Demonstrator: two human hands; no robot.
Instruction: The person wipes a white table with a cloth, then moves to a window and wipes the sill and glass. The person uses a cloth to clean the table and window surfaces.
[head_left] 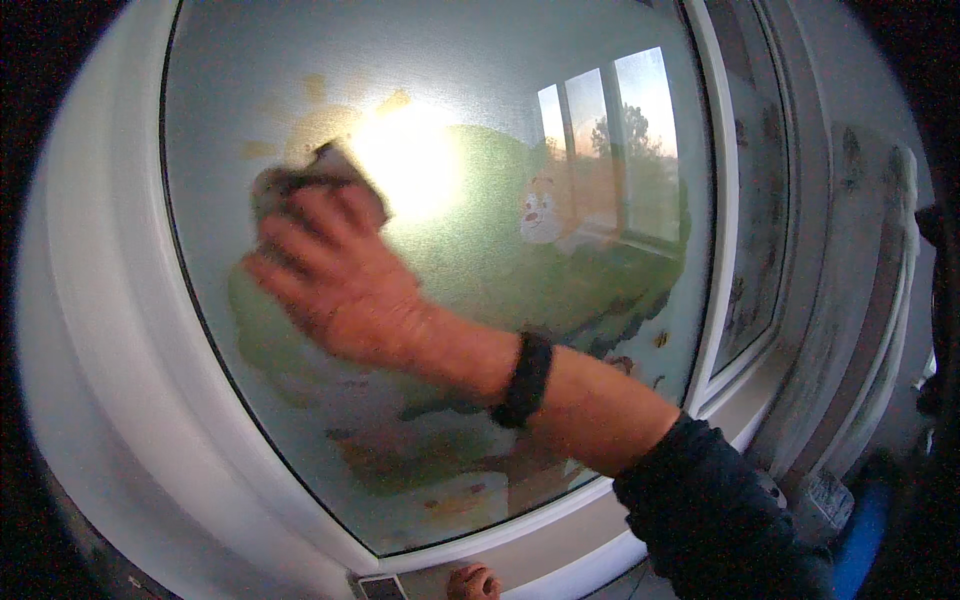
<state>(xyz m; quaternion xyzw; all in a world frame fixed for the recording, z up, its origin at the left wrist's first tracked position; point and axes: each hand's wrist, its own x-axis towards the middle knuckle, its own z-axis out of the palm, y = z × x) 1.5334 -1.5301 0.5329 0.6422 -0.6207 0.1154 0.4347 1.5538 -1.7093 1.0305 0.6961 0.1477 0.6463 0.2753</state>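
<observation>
On frosted pane (480,200), right hand (335,285) pressing blurred cloth (300,180), left hand (472,582) cut off, grip unclear

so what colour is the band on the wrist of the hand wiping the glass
Black: a plain dark wrist band on the right hand, clearest in the head view.

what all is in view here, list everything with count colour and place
pane: 1, frosted, with a cartoon sun and green hill picture, fills the middle
frame: 1, white, around the pane
cloth: 1, grey-brown, pressed on the pane upper left, under the right hand
second pane: 1, frosted, to the right
blue thing: 1, lower right, too blurred to name
wristband: 1, black, on the right wrist
sleeve: 1, dark, right forearm
right hand: 1, flat on the cloth
left hand: 1, bottom edge, only partly seen
</observation>
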